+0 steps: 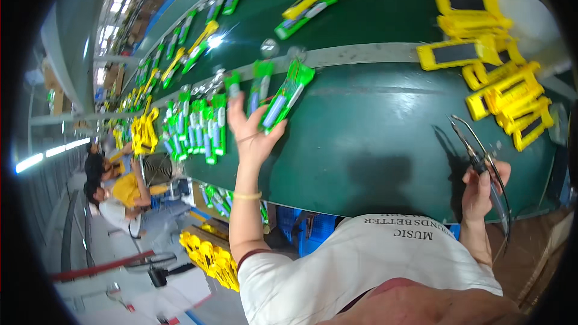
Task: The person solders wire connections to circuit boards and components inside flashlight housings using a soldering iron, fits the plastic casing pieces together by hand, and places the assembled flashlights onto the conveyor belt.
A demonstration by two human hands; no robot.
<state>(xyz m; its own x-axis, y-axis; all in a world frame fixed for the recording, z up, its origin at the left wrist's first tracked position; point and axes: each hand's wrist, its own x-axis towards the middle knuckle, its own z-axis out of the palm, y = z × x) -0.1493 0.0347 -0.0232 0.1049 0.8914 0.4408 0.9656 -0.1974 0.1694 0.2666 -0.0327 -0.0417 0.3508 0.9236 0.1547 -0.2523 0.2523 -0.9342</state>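
Note:
My left hand (pixel 256 135) reaches over the green bench, slightly blurred, with fingers spread. Between its thumb and index finger lies the lower end of a green casing (pixel 291 92) holding a pale blue cylinder and thin reddish wires; no firm grip shows. Two more green casings, one of them (pixel 261 81) blurred, stand just beyond the fingertips. Over the bench's right part, my right hand (pixel 480 189) is closed around a soldering iron (pixel 495 200), its tip pointing up and away. A thin curved metal tube runs beside the tip.
Several green casings (pixel 208 129) lie in a row left of my left hand. Yellow frames (pixel 509 93) are piled at the right. Beyond a metal rail (pixel 361 53), a green belt (pixel 391 15) carries green and yellow pieces. Other people (pixel 123 198) sit farther left. Yellow parts (pixel 211 259) fill a box below.

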